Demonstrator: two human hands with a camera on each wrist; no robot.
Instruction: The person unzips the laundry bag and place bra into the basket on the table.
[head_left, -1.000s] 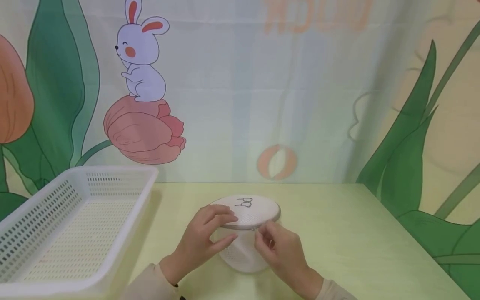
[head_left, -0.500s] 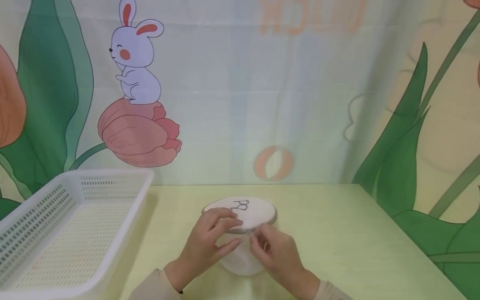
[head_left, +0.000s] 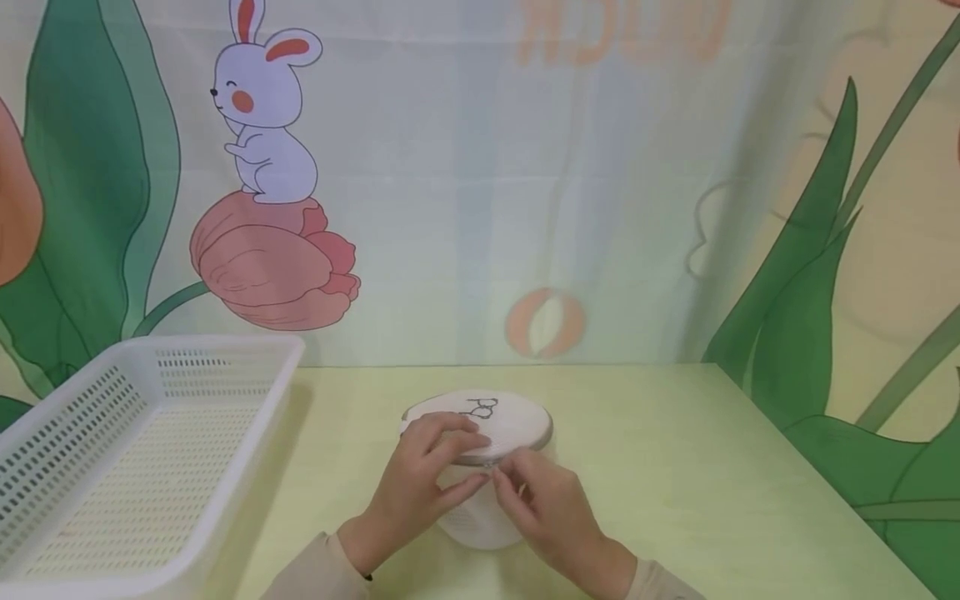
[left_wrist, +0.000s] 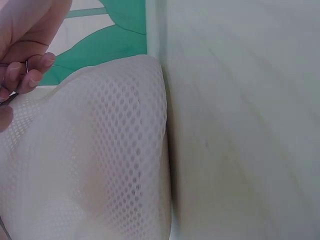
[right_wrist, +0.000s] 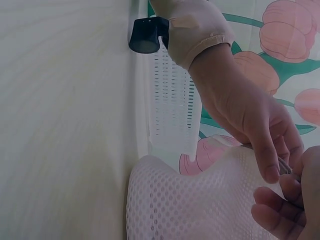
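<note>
1. My left hand (head_left: 420,467) grips the near-left edge of the bag (head_left: 517,417), fingers spread over its top, thumb below.
2. My right hand (head_left: 555,504) pinches the zip (head_left: 487,462) at the bag's near side; the exact part pinched is hidden.
3. The bag stands on the table (head_left: 712,500), between and partly beyond my hands.
4. Left of the bag, apart: a basket (head_left: 240,462).
5. Behind the bag: a printed cloth (head_left: 637,208).

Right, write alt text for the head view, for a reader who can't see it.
A person's left-hand grip holds a white mesh bag by its top on a pale table while the right-hand grip pinches its front edge. A white perforated basket stands at the left, before a backdrop printed with a rabbit and flowers.
</note>
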